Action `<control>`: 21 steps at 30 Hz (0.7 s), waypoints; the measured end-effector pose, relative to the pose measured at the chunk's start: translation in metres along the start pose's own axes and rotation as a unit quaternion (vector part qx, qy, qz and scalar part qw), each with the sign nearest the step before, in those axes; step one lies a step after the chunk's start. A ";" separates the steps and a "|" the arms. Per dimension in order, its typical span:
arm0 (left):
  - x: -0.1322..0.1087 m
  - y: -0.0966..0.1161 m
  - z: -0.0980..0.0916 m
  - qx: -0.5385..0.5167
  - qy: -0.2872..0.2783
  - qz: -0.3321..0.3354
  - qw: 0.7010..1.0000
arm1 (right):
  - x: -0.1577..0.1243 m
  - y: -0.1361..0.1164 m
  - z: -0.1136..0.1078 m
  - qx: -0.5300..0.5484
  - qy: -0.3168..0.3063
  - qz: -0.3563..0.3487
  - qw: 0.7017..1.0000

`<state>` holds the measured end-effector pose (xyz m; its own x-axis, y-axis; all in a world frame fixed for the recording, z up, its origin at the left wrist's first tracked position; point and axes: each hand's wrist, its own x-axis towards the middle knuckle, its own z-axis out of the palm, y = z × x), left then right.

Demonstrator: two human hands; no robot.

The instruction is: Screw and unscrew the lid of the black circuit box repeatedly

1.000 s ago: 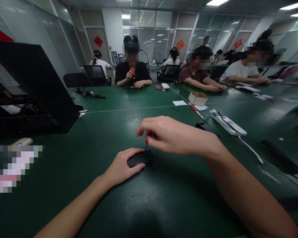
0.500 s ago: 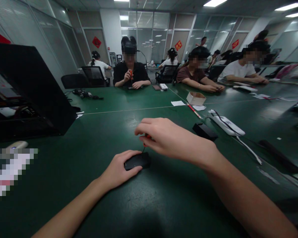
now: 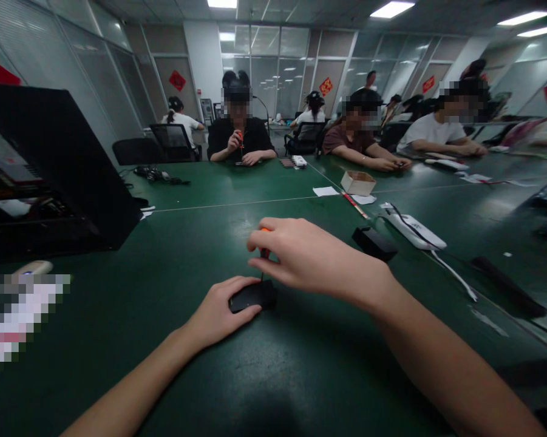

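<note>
A small black device [image 3: 253,297], shaped like a computer mouse, lies on the green table [image 3: 164,376]. My left hand [image 3: 222,304] grips it from the left, thumb along the near side and fingers along the far side. Above the device, my right hand [image 3: 291,252] is closed around a screwdriver [image 3: 265,247] with an orange and black handle. Its thin shaft points down, and the tip meets the far edge of the device. The exact spot where the tip rests is too small to make out.
A black computer case [image 3: 86,176] stands open at left. To the right are a black box [image 3: 374,243], a white power strip [image 3: 412,226] with a cable, and an open carton [image 3: 357,182]. Several people sit beyond; one opposite [image 3: 241,136] holds a screwdriver.
The screwdriver has become more upright, and more of its orange handle shows between my right fingers. My left hand and the device have stayed in place.
</note>
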<state>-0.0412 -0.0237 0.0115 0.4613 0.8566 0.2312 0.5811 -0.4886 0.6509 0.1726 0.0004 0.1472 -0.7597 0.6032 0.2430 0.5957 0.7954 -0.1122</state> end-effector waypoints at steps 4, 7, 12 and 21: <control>-0.001 -0.001 0.000 0.004 -0.002 0.002 1.000 | -0.001 0.003 0.001 0.022 0.014 -0.022 0.999; -0.001 -0.001 0.000 0.005 -0.004 0.004 1.000 | -0.004 0.004 0.000 0.031 0.003 -0.020 0.999; -0.001 -0.002 0.000 0.009 -0.006 0.011 1.000 | -0.002 0.005 -0.001 -0.008 0.005 0.056 0.998; 0.000 -0.001 0.000 0.013 -0.004 0.014 1.000 | 0.000 0.009 0.003 0.013 0.019 0.062 0.998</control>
<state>-0.0422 -0.0230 0.0111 0.4825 0.8417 0.2425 0.5853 -0.5158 0.6256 0.1769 0.0079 0.1430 -0.6696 0.6947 0.2627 0.6771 0.7163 -0.1684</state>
